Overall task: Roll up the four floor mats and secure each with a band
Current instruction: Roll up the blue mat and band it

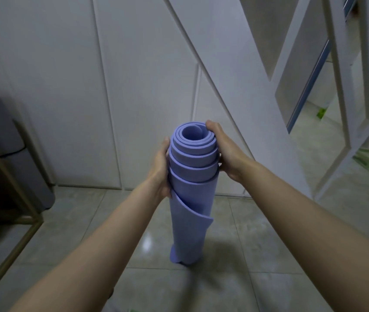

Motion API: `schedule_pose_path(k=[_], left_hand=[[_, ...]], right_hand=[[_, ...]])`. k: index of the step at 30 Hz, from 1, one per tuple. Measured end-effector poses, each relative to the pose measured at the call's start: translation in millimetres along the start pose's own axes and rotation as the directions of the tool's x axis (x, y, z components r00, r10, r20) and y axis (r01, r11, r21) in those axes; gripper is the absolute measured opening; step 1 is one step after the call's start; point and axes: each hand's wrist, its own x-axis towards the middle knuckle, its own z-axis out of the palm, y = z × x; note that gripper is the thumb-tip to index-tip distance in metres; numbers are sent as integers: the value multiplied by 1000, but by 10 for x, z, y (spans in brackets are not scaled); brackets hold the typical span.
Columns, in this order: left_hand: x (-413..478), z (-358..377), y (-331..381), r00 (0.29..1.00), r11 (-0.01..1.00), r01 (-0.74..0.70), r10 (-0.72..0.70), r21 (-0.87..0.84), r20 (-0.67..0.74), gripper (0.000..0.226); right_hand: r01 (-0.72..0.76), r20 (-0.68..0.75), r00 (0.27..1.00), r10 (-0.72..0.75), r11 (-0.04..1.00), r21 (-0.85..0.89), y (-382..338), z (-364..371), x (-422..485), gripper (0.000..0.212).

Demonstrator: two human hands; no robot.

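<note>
Grip of left hand (160, 171) and right hand (227, 152) clasps upright purple mat roll (189, 224), centre frame on tiled floor (269, 244); unbanded, its loose outer flap may unwind if pressure eases.

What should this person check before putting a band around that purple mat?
1. Mat rolled up: ok. The purple mat stands as a roll.
2. Firm hold: ok. The left hand and right hand grip it on either side near the top.
3. Foot steady: ok. Its lower end rests on the tiled floor.
4. Top end even: not ok. The layers step down like a telescope.
5. Roll tight: not ok. The outer flap curls away from the roll.
6. Band within reach: cannot tell. None is in view.
</note>
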Motion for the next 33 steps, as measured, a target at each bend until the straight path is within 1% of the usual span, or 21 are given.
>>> schedule_pose_path(k=[3,5,8,11,13,15,18,19,22,23,26,28,30,32,33], left_hand=[[18,65,8,998,1000,-12,11,15,65,45],[3,120,-13,993,998,-3,-4,58,122,44],[43,156,-90,988,984,-41,14,171,156,40],[14,208,-114,983,972,-54,12,227,182,38],[59,234,-129,986,969,-56,16,240,166,35],[163,223,-169,992,967,-76,49,243,114,32],[239,204,-205,998,963,-65,60,262,30,39],[268,190,-226,998,962,-68,66,264,16,36],[301,177,-277,995,951,-95,98,294,2,29],[320,166,-296,993,946,-109,115,306,-3,29],[339,124,-305,991,939,-121,133,322,-18,29],[374,79,-311,996,937,-94,87,337,35,35],[376,45,-326,993,931,-90,57,355,101,49],[394,5,-348,995,912,-72,36,403,95,67],[399,3,-345,995,897,-74,38,435,92,68]], right_hand=[[-8,-24,1000,8,1000,8,57,-95,-39,42],[-20,-51,998,21,1000,14,123,-176,-63,39],[-28,-85,996,28,1000,2,250,-285,-95,42],[-23,-80,997,21,1000,-12,340,-353,-105,45],[-29,-90,996,27,999,-29,354,-378,-102,44],[-33,-106,994,30,999,-30,366,-390,-88,41],[-50,-176,983,44,998,-34,403,-368,-61,29],[-58,-204,978,47,997,-48,419,-357,-51,30],[-93,-286,957,51,987,-133,474,-327,0,47],[-96,-299,953,40,980,-173,495,-319,12,50],[-88,-282,959,13,963,-255,508,-270,12,46],[-81,-252,968,8,956,-282,483,-237,14,46],[-82,-193,981,22,947,-311,472,-191,26,48],[-96,-168,985,35,925,-367,491,-135,46,53],[-111,-171,984,45,911,-398,502,-112,53,57]])
